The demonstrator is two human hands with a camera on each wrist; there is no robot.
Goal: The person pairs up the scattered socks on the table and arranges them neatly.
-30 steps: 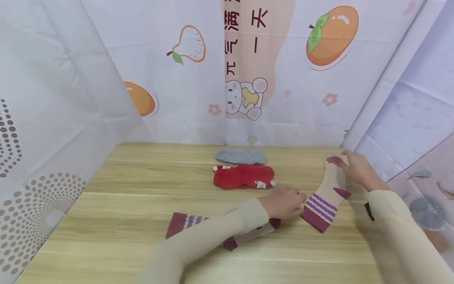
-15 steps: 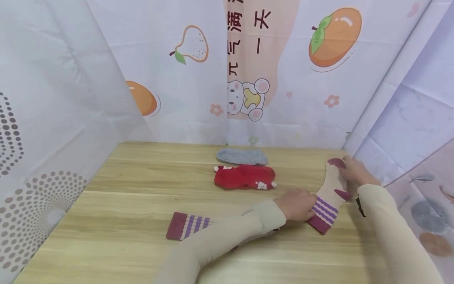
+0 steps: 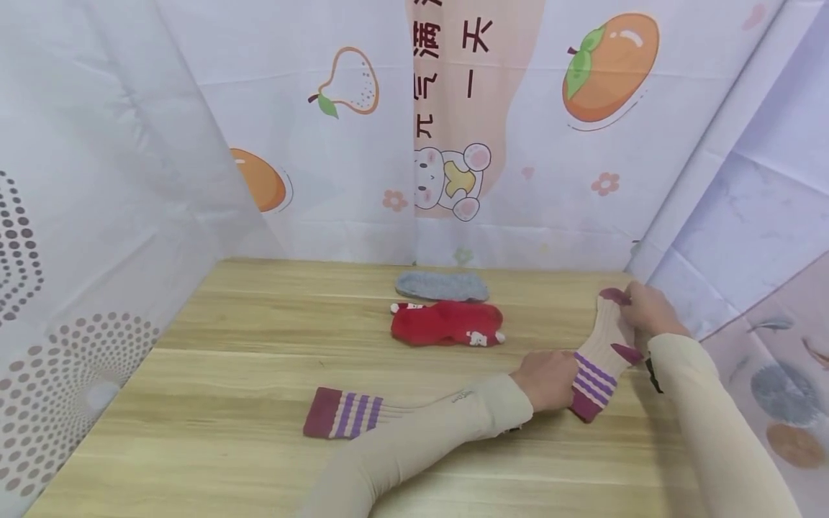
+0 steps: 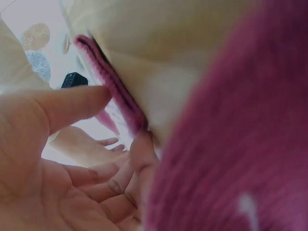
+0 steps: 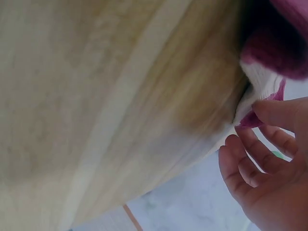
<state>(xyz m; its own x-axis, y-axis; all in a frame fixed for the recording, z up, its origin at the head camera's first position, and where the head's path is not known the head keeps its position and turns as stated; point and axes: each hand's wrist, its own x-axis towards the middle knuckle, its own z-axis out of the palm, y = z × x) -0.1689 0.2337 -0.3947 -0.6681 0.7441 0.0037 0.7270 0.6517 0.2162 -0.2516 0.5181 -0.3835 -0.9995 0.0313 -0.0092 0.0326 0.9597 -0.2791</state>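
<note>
A cream ribbed sock [image 3: 606, 327] with purple stripes and maroon cuff, heel and toe lies at the right of the table. My right hand [image 3: 650, 309] pinches its maroon toe between thumb and fingertips, seen also on the toe [image 5: 252, 119] in the right wrist view. My left hand [image 3: 549, 379] holds the cuff's corner; in the left wrist view, thumb and index finger pinch the cuff edge [image 4: 113, 86]. A matching sock [image 3: 343, 414] lies flat at the front, partly hidden under my left forearm. Its maroon knit fills the right side of the left wrist view.
Behind, a red sock bundle [image 3: 447, 322] with small white figures lies in front of a grey sock [image 3: 442, 285]. The wooden table [image 3: 259, 324] ends at a printed curtain [image 3: 324, 180] at the back, with more curtain on both sides.
My left hand has moved right, from beside the sock's cuff onto it. My right hand stays at the toe, its fingers now closer around it. The sock's cuff has shifted slightly right.
</note>
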